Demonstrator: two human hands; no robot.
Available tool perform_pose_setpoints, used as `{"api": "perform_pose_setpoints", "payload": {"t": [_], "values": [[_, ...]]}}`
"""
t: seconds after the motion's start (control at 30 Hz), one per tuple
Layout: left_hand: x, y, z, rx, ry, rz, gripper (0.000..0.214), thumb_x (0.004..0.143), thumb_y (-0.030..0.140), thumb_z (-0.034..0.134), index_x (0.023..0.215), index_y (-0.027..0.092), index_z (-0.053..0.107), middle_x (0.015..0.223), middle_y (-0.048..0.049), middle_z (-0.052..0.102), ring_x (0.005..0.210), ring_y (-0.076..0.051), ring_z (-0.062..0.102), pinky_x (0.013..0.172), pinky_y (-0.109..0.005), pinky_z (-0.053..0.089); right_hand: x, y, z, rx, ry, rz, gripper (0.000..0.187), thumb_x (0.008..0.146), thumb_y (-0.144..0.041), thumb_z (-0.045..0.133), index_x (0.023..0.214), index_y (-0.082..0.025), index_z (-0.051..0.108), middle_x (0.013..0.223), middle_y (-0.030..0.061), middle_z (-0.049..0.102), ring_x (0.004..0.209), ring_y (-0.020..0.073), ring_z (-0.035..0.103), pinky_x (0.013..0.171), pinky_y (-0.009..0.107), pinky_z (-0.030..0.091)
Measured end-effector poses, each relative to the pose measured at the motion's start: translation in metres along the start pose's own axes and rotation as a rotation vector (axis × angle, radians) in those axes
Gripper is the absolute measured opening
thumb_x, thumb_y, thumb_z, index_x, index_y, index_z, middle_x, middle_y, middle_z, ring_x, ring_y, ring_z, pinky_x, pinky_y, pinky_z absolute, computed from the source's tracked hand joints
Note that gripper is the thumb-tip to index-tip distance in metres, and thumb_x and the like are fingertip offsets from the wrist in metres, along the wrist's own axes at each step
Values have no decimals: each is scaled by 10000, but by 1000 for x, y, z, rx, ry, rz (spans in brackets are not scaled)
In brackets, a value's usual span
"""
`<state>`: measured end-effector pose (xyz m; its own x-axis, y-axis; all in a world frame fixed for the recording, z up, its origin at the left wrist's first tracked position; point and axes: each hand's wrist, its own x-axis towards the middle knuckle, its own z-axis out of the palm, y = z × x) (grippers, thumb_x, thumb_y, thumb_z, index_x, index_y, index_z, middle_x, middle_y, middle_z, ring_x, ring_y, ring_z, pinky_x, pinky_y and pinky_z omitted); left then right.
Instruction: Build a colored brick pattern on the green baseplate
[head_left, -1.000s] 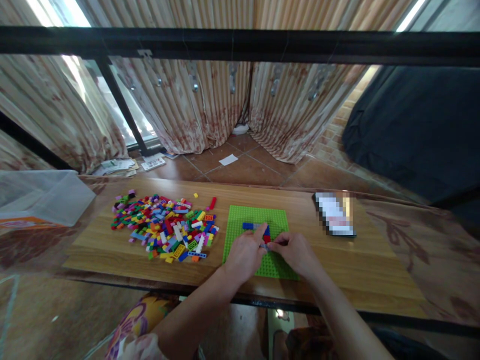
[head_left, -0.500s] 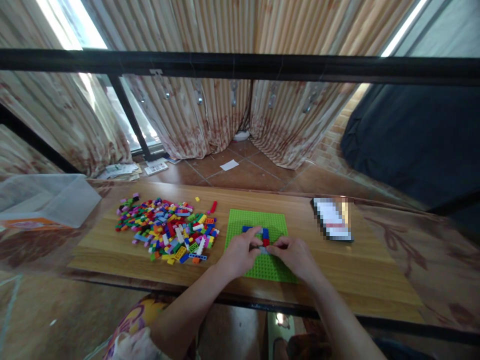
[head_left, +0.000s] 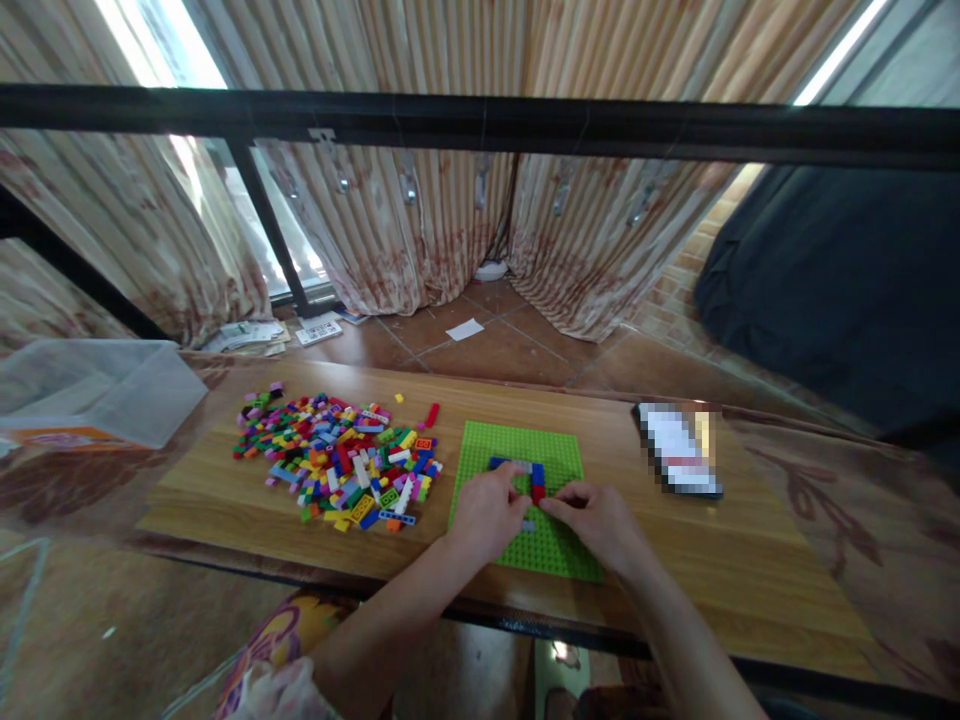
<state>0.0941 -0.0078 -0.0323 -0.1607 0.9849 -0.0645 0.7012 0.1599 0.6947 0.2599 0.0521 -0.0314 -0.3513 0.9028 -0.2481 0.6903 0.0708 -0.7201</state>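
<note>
1. In the head view, near the middle of the wooden tabletop (head_left: 720,570), lies a green baseplate (head_left: 480,442), with both hands over it.
2. The left hand (head_left: 486,512) comes in from the left, its thumb and index finger apart with a gap between them. The index tip is at a row of blue and grey bricks (head_left: 523,467); the thumb tip is just beside a red brick (head_left: 538,494).
3. The right hand (head_left: 606,522) has thumb and index tips close together at the right side of that red brick. Whether they pinch anything cannot be told.
4. A blue brick (head_left: 538,474) adjoins the red one on its far side; a pale grey brick (head_left: 528,526) sits nearer, past the left thumb.
5. The left hand covers part of the plate and row, and the remaining fingers of both hands are hard to make out. A clear plastic box (head_left: 154,395) at far left is cut off by the frame edge.
6. The box's orange label (head_left: 90,438) bears lettering too small to read. At right, the phone (head_left: 679,450) has a pixelated screen.
7. Left of the plate spreads a mixed brick pile (head_left: 337,460).
</note>
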Motion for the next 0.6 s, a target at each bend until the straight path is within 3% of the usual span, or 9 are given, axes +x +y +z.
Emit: {"api": "perform_pose_setpoints", "payload": {"t": [0.17,0.27,0.47,0.6], "values": [[0,-2,-3,10,20,42,260,849,214,512,1058,181,662,770,-29,691,691,-169,606,657,-273,421,-2,-2,1,-37,20,-11,334,776,-477,590,697,-185,732,660,32,693,618,170,583,562,279,358],[0,-2,-16,-63,-52,71,268,864,158,451,1009,165,677,814,-36,693,698,-151,597,652,-255,422,-2,-1,0,-45,28,-23,351,798,-479,565,710,-186,737,661,33,693,621,172,584,563,281,359],[-13,-4,-33,-45,-280,224,192,724,208,671,910,173,698,858,-24,680,731,-150,595,665,-242,436,-4,-2,-1,-39,31,-48,375,824,-475,531,702,-180,727,656,35,688,616,166,577,564,278,356],[-16,-4,-27,6,-249,270,116,789,172,609,842,183,712,846,-26,675,757,-150,601,691,-247,438,-4,-4,-1,-36,34,-53,385,823,-485,523,715,-181,733,683,39,700,636,172,590,578,280,365]]}}
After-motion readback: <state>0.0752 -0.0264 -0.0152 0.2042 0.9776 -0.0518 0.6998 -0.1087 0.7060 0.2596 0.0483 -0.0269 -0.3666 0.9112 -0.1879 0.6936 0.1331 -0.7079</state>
